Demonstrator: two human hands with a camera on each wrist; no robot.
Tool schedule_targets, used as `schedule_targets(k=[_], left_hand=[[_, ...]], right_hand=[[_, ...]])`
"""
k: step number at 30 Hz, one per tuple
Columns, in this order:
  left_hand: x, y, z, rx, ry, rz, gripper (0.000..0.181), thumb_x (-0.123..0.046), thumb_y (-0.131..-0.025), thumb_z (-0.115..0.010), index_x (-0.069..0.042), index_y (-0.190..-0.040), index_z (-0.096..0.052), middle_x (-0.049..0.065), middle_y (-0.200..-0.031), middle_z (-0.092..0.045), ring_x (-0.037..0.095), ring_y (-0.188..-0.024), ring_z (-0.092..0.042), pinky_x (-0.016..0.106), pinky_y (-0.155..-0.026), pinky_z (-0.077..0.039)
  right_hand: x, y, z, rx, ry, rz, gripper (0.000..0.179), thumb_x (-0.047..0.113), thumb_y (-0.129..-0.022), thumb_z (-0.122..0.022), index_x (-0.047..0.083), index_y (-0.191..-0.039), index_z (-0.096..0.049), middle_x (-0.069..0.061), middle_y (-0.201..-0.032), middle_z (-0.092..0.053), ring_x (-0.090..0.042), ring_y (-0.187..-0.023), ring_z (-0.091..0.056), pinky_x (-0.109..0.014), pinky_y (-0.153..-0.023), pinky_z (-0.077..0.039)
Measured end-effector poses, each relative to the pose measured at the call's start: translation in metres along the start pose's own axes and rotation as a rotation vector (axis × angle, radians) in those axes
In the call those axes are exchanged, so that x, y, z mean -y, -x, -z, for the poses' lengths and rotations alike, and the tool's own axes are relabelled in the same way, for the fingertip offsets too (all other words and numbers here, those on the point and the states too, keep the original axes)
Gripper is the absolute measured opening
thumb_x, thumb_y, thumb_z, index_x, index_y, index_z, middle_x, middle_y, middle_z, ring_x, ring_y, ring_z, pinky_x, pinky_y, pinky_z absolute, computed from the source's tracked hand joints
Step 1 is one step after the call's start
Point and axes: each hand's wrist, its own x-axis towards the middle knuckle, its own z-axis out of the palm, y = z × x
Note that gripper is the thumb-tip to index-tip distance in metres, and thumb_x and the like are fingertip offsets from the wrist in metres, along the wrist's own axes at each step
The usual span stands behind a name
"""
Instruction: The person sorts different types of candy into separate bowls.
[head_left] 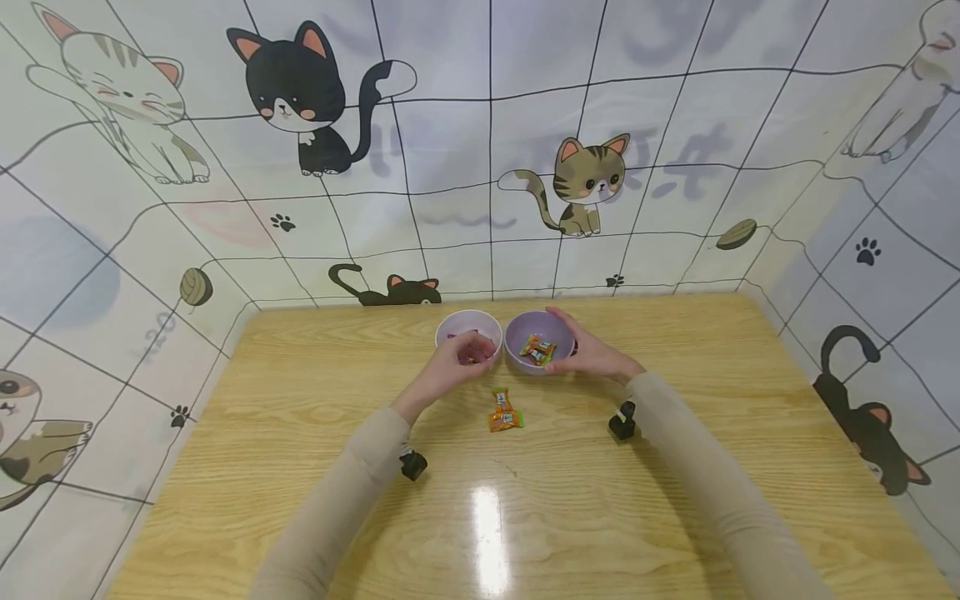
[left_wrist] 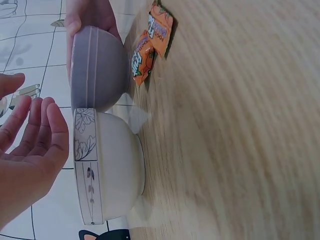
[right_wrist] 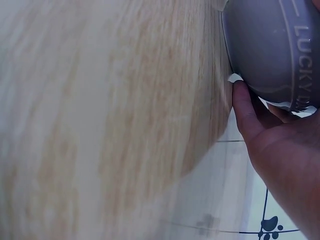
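My left hand (head_left: 452, 364) is over the white bowl (head_left: 463, 317), fingers loosely bent. In the left wrist view this hand (left_wrist: 32, 160) shows its thumb and fingertips apart with nothing between them, beside the leaf-patterned rim. Purple-wrapped pieces lie in the white bowl, partly hidden by the hand. My right hand (head_left: 592, 354) grips the purple bowl (head_left: 517, 329) from its right side, thumb and fingers spread round it. Orange-and-green wrapped candies (head_left: 537, 350) lie inside. The right wrist view shows a finger (right_wrist: 243, 107) low against the purple bowl (right_wrist: 260, 47), which bears raised lettering.
Two orange-wrapped candies (head_left: 505, 418) lie close together on the wooden table (head_left: 360, 350), in front of the bowls. The two bowls stand side by side near the back edge. A cat-patterned cloth (head_left: 450, 208) rises behind the table and at both sides.
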Motion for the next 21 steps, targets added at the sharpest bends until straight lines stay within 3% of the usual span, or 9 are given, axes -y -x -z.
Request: schedule_targets(k=[4,6,14,21], left_hand=[[-0.003,0.008,-0.003,0.016,0.011,0.027,0.023,0.008,-0.086,-0.065,0.013,-0.107,-0.059,0.028,-0.104,-0.06,0.036,-0.093,-0.058,0.044,-0.085,-0.049],[0.008,0.01,-0.006,0.029,0.015,0.035,0.023,0.008,-0.086,-0.065,0.01,-0.108,-0.06,0.028,-0.107,-0.06,0.035,-0.096,-0.059,0.041,-0.086,-0.05],[0.023,0.018,-0.017,0.14,0.032,0.048,0.027,0.005,-0.086,-0.066,0.011,-0.111,-0.058,0.027,-0.11,-0.06,0.026,-0.096,-0.061,0.033,-0.084,-0.051],[0.036,0.022,-0.023,0.203,0.072,0.079,0.033,0.006,-0.086,-0.065,0.011,-0.118,-0.056,0.027,-0.118,-0.058,0.038,-0.114,-0.055,0.036,-0.094,-0.048]], right_hand=[[0.0,0.0,0.0,-0.003,0.003,-0.006,0.108,0.017,-0.078,-0.082,0.024,-0.156,-0.008,-0.021,-0.144,-0.026,-0.039,-0.127,-0.032,-0.052,-0.099,-0.036],[0.001,0.0,0.0,-0.003,0.001,-0.009,0.108,0.017,-0.078,-0.082,0.024,-0.156,-0.008,-0.021,-0.144,-0.026,-0.04,-0.128,-0.032,-0.052,-0.099,-0.036],[-0.001,0.0,0.0,-0.008,-0.007,-0.021,0.107,0.015,-0.078,-0.081,0.028,-0.156,-0.009,-0.019,-0.144,-0.026,-0.038,-0.128,-0.032,-0.052,-0.1,-0.036],[-0.003,-0.001,0.0,-0.01,-0.017,-0.014,0.107,0.015,-0.079,-0.081,0.026,-0.156,-0.008,-0.02,-0.145,-0.026,-0.039,-0.129,-0.031,-0.054,-0.101,-0.034]])
